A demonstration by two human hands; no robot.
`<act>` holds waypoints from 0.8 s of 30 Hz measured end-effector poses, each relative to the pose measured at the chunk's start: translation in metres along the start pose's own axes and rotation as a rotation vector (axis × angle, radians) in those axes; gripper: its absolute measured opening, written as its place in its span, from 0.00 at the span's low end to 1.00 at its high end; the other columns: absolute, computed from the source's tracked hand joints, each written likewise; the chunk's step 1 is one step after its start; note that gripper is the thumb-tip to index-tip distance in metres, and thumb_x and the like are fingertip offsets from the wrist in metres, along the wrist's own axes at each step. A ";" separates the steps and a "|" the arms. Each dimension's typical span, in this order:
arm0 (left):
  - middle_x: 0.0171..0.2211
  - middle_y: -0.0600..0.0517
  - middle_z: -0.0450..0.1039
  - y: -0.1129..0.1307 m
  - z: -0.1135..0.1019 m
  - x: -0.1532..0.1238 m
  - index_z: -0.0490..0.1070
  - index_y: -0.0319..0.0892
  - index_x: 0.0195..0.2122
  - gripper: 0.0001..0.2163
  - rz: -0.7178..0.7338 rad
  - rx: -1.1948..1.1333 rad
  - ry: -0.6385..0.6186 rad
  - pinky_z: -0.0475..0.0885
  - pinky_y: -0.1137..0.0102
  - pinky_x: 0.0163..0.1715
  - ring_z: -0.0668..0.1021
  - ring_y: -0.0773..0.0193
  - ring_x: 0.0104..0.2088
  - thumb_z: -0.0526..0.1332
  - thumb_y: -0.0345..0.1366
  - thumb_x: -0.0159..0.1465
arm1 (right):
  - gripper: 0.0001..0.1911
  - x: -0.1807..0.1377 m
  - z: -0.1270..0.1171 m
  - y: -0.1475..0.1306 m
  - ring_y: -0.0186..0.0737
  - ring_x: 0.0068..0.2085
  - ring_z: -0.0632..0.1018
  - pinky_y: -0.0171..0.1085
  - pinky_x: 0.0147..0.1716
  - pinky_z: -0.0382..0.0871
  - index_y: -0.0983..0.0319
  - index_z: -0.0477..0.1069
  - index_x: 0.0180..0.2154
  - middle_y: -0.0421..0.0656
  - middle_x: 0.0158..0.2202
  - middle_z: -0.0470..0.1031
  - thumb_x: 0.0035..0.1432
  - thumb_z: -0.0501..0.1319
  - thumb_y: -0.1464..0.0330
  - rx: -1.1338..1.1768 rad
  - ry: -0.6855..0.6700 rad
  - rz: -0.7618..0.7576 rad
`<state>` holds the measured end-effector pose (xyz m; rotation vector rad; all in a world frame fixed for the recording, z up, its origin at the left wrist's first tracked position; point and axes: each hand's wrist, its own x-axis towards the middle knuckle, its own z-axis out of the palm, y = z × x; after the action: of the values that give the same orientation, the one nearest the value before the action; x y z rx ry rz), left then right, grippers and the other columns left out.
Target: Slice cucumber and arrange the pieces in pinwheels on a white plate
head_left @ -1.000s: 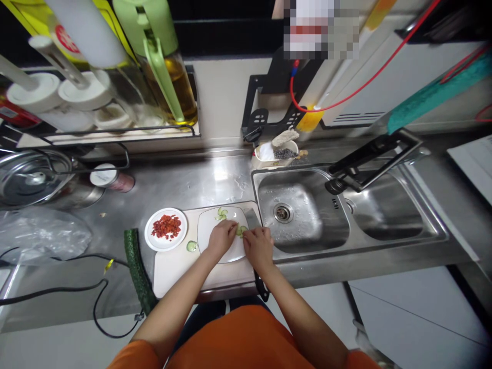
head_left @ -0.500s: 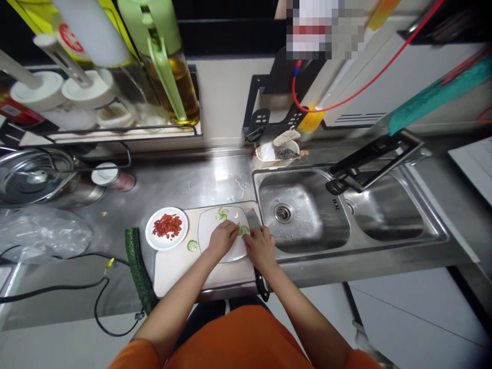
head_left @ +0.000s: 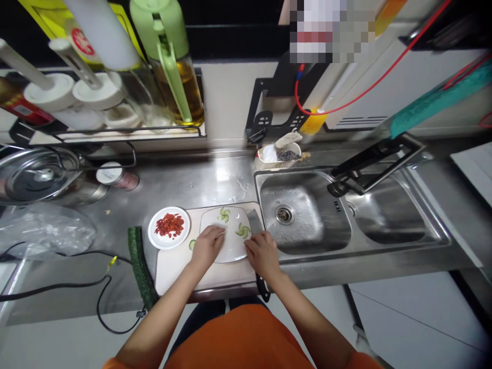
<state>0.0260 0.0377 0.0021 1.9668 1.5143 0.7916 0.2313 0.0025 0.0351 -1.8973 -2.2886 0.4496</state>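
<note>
A white square plate [head_left: 230, 243] lies on a pale cutting board [head_left: 177, 269] at the counter's front edge. Two small fans of cucumber slices sit on it, one at the back [head_left: 223, 214] and one at the right [head_left: 243, 231]. My left hand [head_left: 205, 246] rests with its fingertips on the plate's left rim, close to a loose cucumber slice [head_left: 191, 244] on the board. My right hand [head_left: 263, 252] lies at the plate's right edge, over a knife [head_left: 253, 220] whose black handle [head_left: 263, 290] sticks out past the counter edge. Neither hand visibly holds anything.
A small round plate of chopped red pieces [head_left: 169, 228] stands left of the board, with a whole cucumber [head_left: 138, 266] and a black cable [head_left: 77, 284] beyond it. A double steel sink [head_left: 307, 215] lies right of the board. A pot lid [head_left: 36, 177], a plastic bag [head_left: 42, 230] and a bottle rack [head_left: 115, 102] are at the left and back.
Both hands have drawn back from the right cucumber fan, which now shows whole. My left hand moved left to the plate's rim; my right hand moved toward me.
</note>
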 end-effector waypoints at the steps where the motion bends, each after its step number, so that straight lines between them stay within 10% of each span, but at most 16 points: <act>1: 0.40 0.49 0.75 -0.005 -0.012 -0.010 0.74 0.43 0.41 0.09 -0.032 0.029 0.027 0.72 0.69 0.42 0.76 0.63 0.40 0.56 0.34 0.63 | 0.06 -0.005 0.002 -0.003 0.45 0.46 0.63 0.39 0.35 0.51 0.57 0.74 0.35 0.43 0.37 0.71 0.60 0.57 0.69 0.021 0.003 -0.023; 9: 0.39 0.48 0.77 -0.037 -0.055 -0.074 0.74 0.43 0.44 0.13 -0.454 0.331 0.064 0.70 0.66 0.40 0.77 0.59 0.36 0.56 0.40 0.62 | 0.06 -0.024 0.019 -0.029 0.41 0.42 0.64 0.38 0.35 0.52 0.59 0.72 0.34 0.43 0.33 0.70 0.60 0.56 0.71 0.078 -0.104 -0.182; 24: 0.42 0.47 0.75 -0.031 -0.037 -0.064 0.72 0.44 0.46 0.12 -0.517 0.364 0.004 0.69 0.68 0.39 0.76 0.58 0.40 0.55 0.37 0.63 | 0.07 -0.022 0.017 -0.048 0.41 0.42 0.65 0.38 0.36 0.52 0.60 0.71 0.33 0.42 0.34 0.72 0.61 0.55 0.70 0.047 -0.204 -0.234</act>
<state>-0.0338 -0.0148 -0.0030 1.6706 2.1606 0.3150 0.1856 -0.0295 0.0359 -1.6016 -2.5621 0.6850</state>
